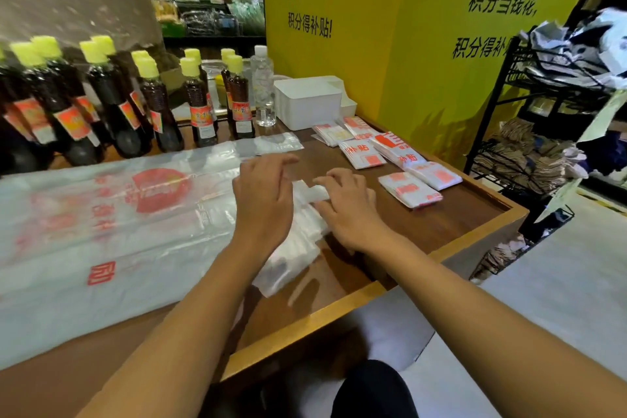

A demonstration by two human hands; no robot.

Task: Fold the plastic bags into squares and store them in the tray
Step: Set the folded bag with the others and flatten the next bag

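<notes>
A partly folded translucent plastic bag (pixel 298 237) lies as a long strip on the brown table (pixel 458 214), running from the middle toward me. My right hand (pixel 349 207) presses its far end down with curled fingers and pinches a white fold. My left hand (pixel 263 195) hovers just left of that fold with its fingers loosely bent, holding nothing. A stack of flat bags with red print (pixel 101 231) covers the table's left side. Several folded squares (pixel 409 188) lie at the right. The white tray (pixel 308 102) stands behind them.
Dark sauce bottles with yellow caps (pixel 156 105) line the back left, with a clear water bottle (pixel 263 85) beside the tray. A yellow wall panel (pixel 424 27) rises behind. A black wire rack (pixel 543 112) with packaged goods stands to the right of the table.
</notes>
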